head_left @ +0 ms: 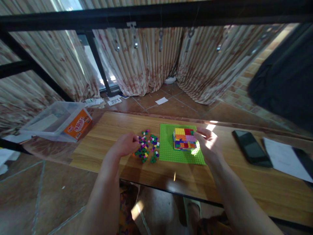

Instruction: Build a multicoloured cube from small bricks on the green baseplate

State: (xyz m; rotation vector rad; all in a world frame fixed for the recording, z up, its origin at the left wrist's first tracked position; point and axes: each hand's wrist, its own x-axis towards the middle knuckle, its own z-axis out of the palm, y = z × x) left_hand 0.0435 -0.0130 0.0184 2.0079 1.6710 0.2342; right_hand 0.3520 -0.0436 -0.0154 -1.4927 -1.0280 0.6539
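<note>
A bright green baseplate (167, 147) lies on the wooden table. On it stands a block of stacked toy bricks (185, 138), with yellow, red, orange, pink and blue on its top. My right hand (207, 142) is at the block's right side, its thumb and forefinger bent together at the upper right corner. Whatever is between those fingertips is too small to make out. Left of the baseplate is a pile of loose small bricks (145, 147) in green, purple, white, pink and yellow. My left hand (126, 144) is closed at the pile's left edge, its fingertips partly hidden.
A clear plastic box (55, 127) with an orange label stands beyond the table's left end. To the right lie a dark phone (251, 148) and a white paper sheet (285, 158). A black metal bar (156, 16) crosses above, before striped curtains (146, 65).
</note>
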